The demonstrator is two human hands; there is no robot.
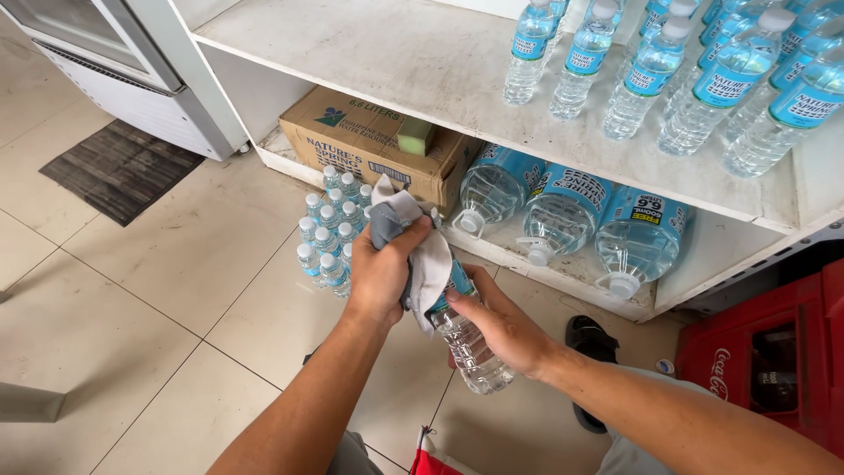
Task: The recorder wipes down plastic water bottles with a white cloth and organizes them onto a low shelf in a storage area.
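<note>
right hand: the right hand [501, 325] is wrapped around the lower body of a clear plastic water bottle [470, 352], gripping it from the side, bottle tilted with its top pointing up and away toward the shelves

left hand: the left hand [380, 280] is closed around a grey-white cloth [420, 251], which is bunched over the upper end of that same bottle, so the cap is totally hidden

bottle spot: held in the air between both hands, over the tiled floor [158, 290], just in front of the shelf unit

floor pack: a bunch of small capped bottles [330, 233] stands on the tiles right behind the left hand, packed tight together

red crate: there's a red plastic crate [774, 352] off to the right, on the floor beside the shelf unit

low shelf: three big water jugs [563, 215] lie on their sides with caps facing out, next to a brown cardboard box [369, 145] with a little green block [415, 136] sitting on top of it

top shelf: the white shelf [422, 62] has rows of blue-labelled bottles [703, 70] standing upright on its right part

far left: a dark mat [119, 169] lies on the floor in front of a white cabinet [114, 62]
</note>
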